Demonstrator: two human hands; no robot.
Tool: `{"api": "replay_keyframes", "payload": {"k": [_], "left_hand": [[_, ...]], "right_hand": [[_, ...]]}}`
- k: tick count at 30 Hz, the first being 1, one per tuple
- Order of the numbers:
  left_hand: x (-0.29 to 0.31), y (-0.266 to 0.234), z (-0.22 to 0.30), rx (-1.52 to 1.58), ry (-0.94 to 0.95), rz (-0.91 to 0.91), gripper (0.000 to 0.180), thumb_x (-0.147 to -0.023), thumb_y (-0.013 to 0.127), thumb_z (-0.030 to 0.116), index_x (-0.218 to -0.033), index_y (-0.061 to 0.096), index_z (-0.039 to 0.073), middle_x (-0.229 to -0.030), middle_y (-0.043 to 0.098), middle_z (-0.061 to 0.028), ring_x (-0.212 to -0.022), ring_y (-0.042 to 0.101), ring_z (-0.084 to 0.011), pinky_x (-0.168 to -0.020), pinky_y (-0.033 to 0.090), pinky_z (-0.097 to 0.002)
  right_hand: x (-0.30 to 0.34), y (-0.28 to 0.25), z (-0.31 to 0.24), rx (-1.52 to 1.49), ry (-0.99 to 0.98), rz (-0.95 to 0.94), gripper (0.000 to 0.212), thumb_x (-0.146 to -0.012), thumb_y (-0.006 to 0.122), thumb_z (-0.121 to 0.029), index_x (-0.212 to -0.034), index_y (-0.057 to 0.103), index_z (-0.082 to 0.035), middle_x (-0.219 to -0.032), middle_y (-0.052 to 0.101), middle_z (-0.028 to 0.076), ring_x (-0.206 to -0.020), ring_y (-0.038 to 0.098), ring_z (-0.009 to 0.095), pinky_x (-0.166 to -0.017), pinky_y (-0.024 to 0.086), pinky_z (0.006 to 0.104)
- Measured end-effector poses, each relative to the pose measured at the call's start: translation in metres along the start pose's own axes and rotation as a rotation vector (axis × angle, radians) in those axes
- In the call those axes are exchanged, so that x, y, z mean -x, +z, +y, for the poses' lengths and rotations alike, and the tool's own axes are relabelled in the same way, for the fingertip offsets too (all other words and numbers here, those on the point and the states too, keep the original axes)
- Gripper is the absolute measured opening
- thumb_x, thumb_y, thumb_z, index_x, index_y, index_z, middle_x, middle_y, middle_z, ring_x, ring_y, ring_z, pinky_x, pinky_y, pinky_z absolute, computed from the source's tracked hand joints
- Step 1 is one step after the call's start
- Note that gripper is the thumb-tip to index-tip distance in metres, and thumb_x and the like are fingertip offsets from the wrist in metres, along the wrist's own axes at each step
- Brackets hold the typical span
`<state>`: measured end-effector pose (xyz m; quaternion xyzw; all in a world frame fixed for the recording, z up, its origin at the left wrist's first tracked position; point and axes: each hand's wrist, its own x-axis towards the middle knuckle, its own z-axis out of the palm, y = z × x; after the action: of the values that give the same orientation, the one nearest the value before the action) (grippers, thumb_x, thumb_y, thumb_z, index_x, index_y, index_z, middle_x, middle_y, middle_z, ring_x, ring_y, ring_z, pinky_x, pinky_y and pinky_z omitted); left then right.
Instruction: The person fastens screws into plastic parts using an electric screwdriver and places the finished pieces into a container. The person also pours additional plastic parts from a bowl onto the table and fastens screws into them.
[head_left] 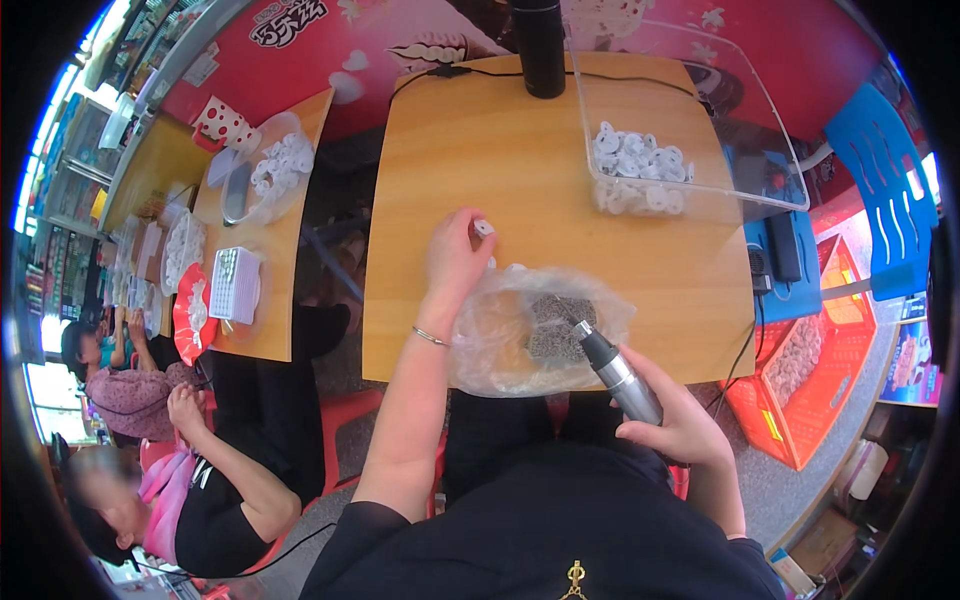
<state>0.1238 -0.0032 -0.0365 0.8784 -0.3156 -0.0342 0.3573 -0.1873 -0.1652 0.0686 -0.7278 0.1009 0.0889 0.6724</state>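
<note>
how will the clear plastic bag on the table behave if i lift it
The bag is probably floppy, since its thin film lies creased and slumped. It may feel heavy for its size: the many small grey pieces heaped in it look metallic. Lifted by one side, it could spill, as it seems open on top.

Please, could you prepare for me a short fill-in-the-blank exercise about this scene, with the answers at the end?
1. The right hand holds a tool, its tip over small grey pieces in a clear plastic ____.
2. The left hand holds a small part coloured ____.
3. The clear bin stands toward the far ____ corner of the table.
4. The chair at the picture's right is ____.

Missing words: bag; white; right; blue.
</note>
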Motion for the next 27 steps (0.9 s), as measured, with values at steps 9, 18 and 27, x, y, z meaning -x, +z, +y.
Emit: {"api": "replay_keyframes", "payload": {"k": [9,18,27], "left_hand": [[0.044,-0.033,0.042,1.475,-0.312,-0.116,0.031,-0.088,0.063,0.004,-0.116,0.053,0.003,-0.108,0.061,-0.0121,-0.097,0.063,-0.0224,-0.083,0.053,-0.0311],[0.093,-0.011,0.047,1.925,-0.304,-0.431,0.036,-0.094,0.058,0.012,-0.127,0.053,0.0,-0.117,0.061,-0.0138,-0.11,0.06,-0.0283,-0.092,0.053,-0.0328],[0.098,-0.005,0.055,1.845,-0.309,-0.44,0.033,-0.092,0.06,0.011,-0.123,0.054,0.001,-0.122,0.057,-0.0209,-0.111,0.059,-0.0309,-0.094,0.053,-0.0347]], "right_hand": [[0.004,0.003,-0.003,-0.072,0.022,-0.001,0.088,-0.075,0.079,-0.019,-0.146,0.028,-0.003,-0.119,0.053,0.011,-0.095,0.057,0.015,-0.08,0.048,0.0281],[0.009,0.007,-0.017,-0.116,0.047,-0.039,0.089,-0.075,0.08,-0.02,-0.146,0.029,-0.002,-0.116,0.054,0.011,-0.091,0.057,0.014,-0.078,0.047,0.0268],[0.007,0.013,-0.009,0.046,-0.007,0.007,0.086,-0.077,0.077,-0.025,-0.145,0.03,-0.002,-0.116,0.059,0.02,-0.101,0.062,0.027,-0.091,0.046,0.0376]]}}
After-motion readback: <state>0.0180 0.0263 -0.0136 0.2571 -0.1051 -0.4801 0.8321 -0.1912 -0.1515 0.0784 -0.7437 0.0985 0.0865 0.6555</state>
